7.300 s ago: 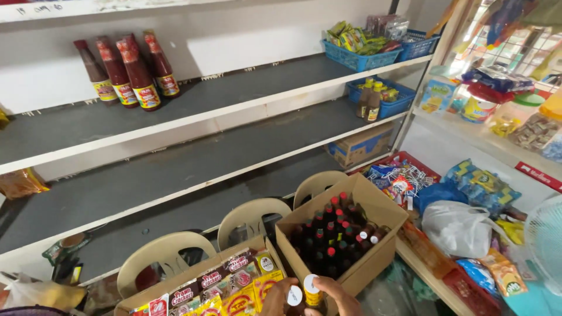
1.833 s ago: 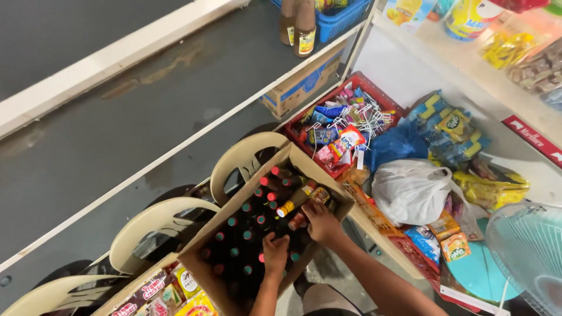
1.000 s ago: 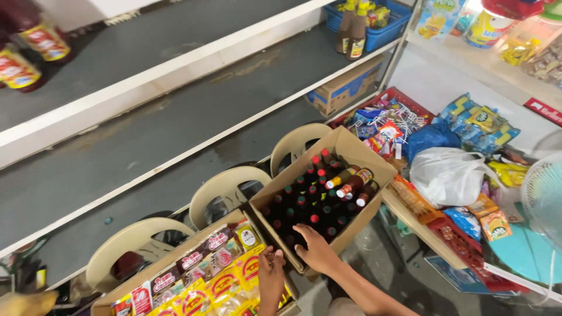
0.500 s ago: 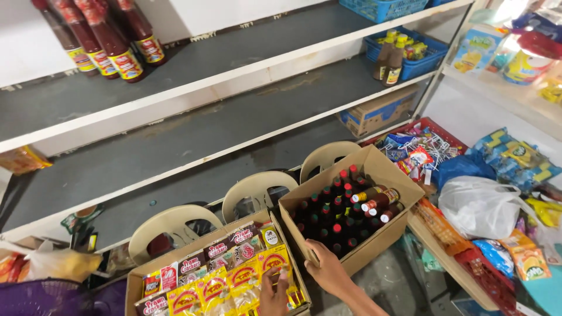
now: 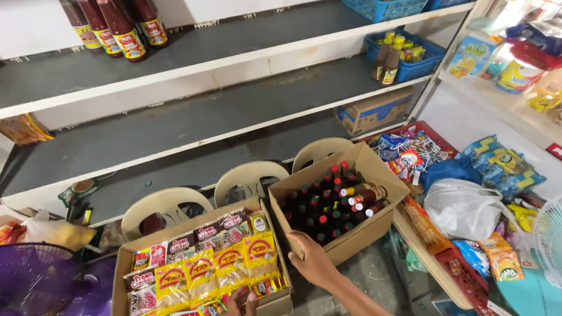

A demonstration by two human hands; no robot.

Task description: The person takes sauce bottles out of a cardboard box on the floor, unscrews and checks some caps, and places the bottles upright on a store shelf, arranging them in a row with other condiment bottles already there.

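My right hand grips the near corner of an open cardboard box packed with upright dark bottles with red and green caps. A few bottles with white or yellow caps lie on top. My left hand shows only its fingertips at the bottom edge, touching the near side of a second cardboard box filled with yellow and red snack packets. Both boxes rest on beige plastic chairs.
Grey shelves run behind the chairs, with red sauce bottles at the top left and a blue basket with two brown bottles at the right. A white plastic bag, snack packs and a red tray crowd the right side.
The view has dropped slightly and shifted. My left hand slid back from the snack packets to the box's near edge. My right hand stays on the bottle box's corner.
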